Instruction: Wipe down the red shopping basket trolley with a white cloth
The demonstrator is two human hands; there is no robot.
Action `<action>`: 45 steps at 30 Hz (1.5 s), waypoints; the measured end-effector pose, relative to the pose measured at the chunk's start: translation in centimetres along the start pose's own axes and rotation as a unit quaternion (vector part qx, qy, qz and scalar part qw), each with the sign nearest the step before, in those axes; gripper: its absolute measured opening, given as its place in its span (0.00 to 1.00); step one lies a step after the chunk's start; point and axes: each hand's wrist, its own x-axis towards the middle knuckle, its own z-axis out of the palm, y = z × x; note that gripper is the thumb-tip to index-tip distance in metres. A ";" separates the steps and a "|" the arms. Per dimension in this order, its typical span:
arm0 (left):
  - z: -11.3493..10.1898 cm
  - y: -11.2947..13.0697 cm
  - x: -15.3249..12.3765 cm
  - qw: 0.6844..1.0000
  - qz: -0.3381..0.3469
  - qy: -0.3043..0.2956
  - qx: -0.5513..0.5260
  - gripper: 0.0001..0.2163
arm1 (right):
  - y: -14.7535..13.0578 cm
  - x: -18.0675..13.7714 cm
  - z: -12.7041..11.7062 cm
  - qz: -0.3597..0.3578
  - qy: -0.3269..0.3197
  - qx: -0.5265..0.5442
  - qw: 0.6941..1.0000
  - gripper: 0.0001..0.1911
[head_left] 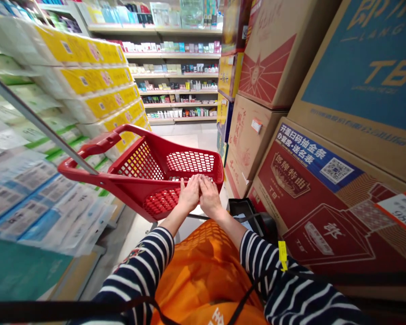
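Note:
A red plastic shopping cart (135, 183) with perforated basket walls stands sideways in front of me, its handle to the left. My left hand (190, 192) and my right hand (208, 193) lie side by side at the cart's near rim, close to its right end. Their fingers touch at the tips and bend over the rim. The undersides of both hands are hidden. Below them, an orange vest (206, 266) covers my body, with striped sleeves on both arms.
Packs with yellow labels (101, 79) are stacked at the left, with blue-white packs (43, 185) nearer. Large cardboard cartons (311, 189) rise close on the right. A black tray (242, 207) sits low beside them. Shelves of small cosmetics (176, 67) stand beyond the cart.

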 end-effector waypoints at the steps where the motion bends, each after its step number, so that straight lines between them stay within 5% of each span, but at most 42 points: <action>1: -0.2 -0.4 -0.1 1.000 0.000 -0.008 0.005 0.25 | -0.3 0.2 0.2 -0.017 -0.001 -0.001 1.000 0.31; 9: -2.0 -6.5 -3.3 0.992 -0.089 0.003 0.093 0.30 | -1.9 2.2 2.8 -0.034 -0.011 -0.054 0.998 0.23; 13: -2.3 -7.8 -4.3 0.986 -0.122 0.017 0.109 0.28 | 1.3 2.1 1.9 -0.024 -0.002 -0.070 0.997 0.21; 19: -2.0 -7.3 -4.4 0.986 -0.137 0.024 0.096 0.29 | 5.9 0.8 0.3 0.087 0.040 -0.082 0.992 0.24; 28: -2.5 -7.3 -4.7 0.987 -0.131 0.007 0.095 0.29 | -2.0 4.1 4.4 -0.084 -0.001 -0.033 0.996 0.23; 31: -2.5 -7.4 -4.7 0.987 -0.131 0.007 0.092 0.29 | 0.2 3.5 3.3 -0.080 -0.012 -0.039 0.996 0.24; 37: -2.2 -7.3 -4.5 0.987 -0.140 0.012 0.078 0.31 | 7.3 0.7 0.6 0.055 0.053 -0.077 0.994 0.25; 40: -2.2 -7.0 -4.3 0.987 -0.144 0.009 0.074 0.31 | 5.5 1.0 1.5 0.053 0.068 -0.068 0.994 0.25; 45: -2.9 -6.7 -4.2 0.988 -0.134 -0.009 0.076 0.31 | -1.2 3.2 4.5 -0.078 0.030 -0.046 0.995 0.25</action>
